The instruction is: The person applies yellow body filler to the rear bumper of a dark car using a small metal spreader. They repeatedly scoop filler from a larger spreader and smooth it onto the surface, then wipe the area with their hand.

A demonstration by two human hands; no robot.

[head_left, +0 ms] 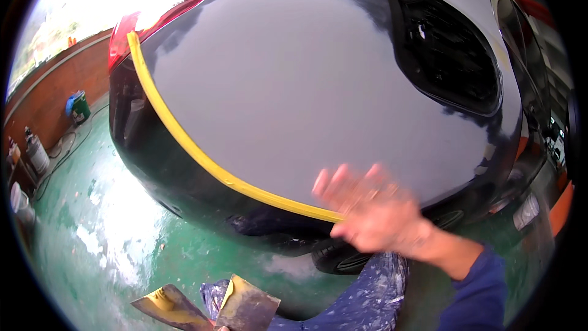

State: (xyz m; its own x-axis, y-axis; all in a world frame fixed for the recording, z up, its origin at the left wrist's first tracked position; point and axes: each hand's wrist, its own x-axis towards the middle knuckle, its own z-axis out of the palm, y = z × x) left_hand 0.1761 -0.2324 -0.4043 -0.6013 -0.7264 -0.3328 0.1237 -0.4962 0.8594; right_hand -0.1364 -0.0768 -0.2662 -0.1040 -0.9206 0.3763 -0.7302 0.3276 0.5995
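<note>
Yellow-smeared spreaders (248, 306): gripped in the left hand (225, 328), only a fingertip visible; hold clear of the car (138, 129). Right hand (380, 211): open, empty, blurred; contact uncertain. Best to feel lightly across the grey patch (275, 86) on the rear bodywork, without lifting the yellow strip (177, 135) running to the red tail lamp (121, 40).

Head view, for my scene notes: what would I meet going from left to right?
Pale grey canister, green bucket, pair of spreaders, the person's right hand, orange object near the right rim.
</note>
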